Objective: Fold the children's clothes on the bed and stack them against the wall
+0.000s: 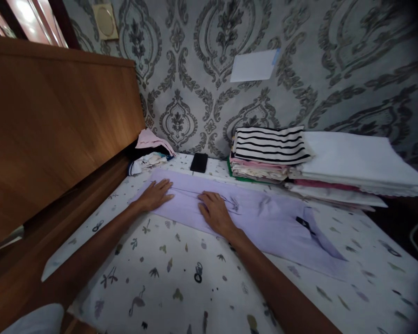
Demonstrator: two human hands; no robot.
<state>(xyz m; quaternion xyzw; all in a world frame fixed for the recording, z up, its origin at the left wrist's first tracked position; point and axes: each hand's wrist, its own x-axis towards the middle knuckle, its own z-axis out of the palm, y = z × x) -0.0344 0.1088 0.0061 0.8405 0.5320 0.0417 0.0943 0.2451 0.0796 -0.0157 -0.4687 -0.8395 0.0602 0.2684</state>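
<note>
A lavender garment (278, 227) lies stretched lengthwise across the patterned white sheet, with a small black label (303, 225) near its right end. My left hand (155, 195) rests flat on its left part, fingers out. Palm down, my right hand (216, 214) presses on the middle of the cloth, its fingers slightly bent and apart. Between the two hands runs a long crease, and the fabric is wrinkled just right of my right hand. Neither hand has cloth gripped in it.
Behind the garment stand a folded pile topped by a striped cloth (270, 146) and a white folded stack (351, 155). A black phone (199, 163) lies near the wall. Pink cloth (153, 141) sits in the left corner, beside a wooden panel (62, 120). The patterned sheet (181, 283) spreads in front.
</note>
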